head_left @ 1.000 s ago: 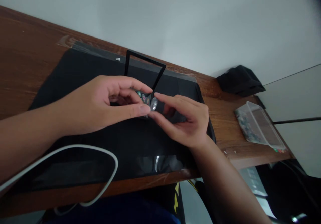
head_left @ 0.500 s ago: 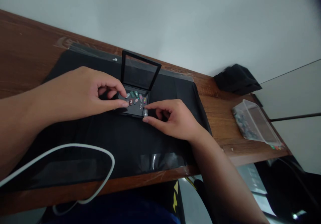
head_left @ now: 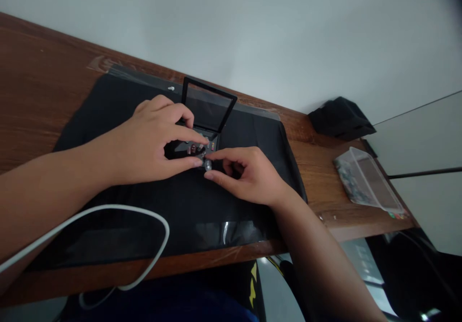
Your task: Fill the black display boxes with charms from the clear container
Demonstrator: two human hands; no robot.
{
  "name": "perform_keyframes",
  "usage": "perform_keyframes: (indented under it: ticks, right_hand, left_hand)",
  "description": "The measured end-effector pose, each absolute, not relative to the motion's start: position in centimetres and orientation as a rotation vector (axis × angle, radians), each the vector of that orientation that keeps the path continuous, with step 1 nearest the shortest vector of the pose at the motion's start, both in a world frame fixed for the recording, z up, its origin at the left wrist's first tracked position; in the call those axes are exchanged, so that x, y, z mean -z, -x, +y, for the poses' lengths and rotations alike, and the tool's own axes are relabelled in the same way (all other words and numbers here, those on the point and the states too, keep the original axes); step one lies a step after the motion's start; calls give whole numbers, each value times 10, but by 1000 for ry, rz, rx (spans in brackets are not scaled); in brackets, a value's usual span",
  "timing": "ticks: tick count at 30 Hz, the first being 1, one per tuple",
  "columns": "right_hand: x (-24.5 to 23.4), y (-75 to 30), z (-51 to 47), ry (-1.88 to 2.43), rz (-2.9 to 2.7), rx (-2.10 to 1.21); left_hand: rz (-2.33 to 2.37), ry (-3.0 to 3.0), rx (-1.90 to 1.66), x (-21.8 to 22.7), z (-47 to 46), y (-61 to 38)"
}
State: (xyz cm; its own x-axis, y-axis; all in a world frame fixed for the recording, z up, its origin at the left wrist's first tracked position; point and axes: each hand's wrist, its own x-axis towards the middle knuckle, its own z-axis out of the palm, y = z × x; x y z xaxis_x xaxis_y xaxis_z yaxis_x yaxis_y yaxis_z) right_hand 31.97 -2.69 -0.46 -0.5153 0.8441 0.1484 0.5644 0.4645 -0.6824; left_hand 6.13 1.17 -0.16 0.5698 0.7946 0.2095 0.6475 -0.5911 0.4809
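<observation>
A small black case (head_left: 212, 145) with its clear-windowed lid (head_left: 207, 105) standing up lies on a black mat (head_left: 108, 115). Small coloured pieces show inside it. My left hand (head_left: 155, 139) covers the case's left part, thumb and forefinger pinched at its front edge. My right hand (head_left: 249, 175) is pinched on a small clear shiny piece (head_left: 208, 164) at the case's front right corner, touching my left thumb tip. What, if anything, the left fingers grip is hidden.
The mat lies on a brown wooden desk (head_left: 36, 71) against a white wall. A white cable (head_left: 144, 216) loops over the mat's near edge. A clear plastic box (head_left: 368, 180) and a black bundle (head_left: 341, 117) sit at the right end.
The case went from held up between both hands to lying on the mat. My left hand has since slid right over it, and its thumb met my right fingertips at the shiny piece.
</observation>
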Motion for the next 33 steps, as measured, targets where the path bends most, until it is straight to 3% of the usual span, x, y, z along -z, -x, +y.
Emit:
perform_keyframes:
  ticks: [33]
  right_hand:
    - [5, -323, -26, 1171, -2200, -859]
  left_hand:
    - [1242, -2556, -532, 2, 13, -64]
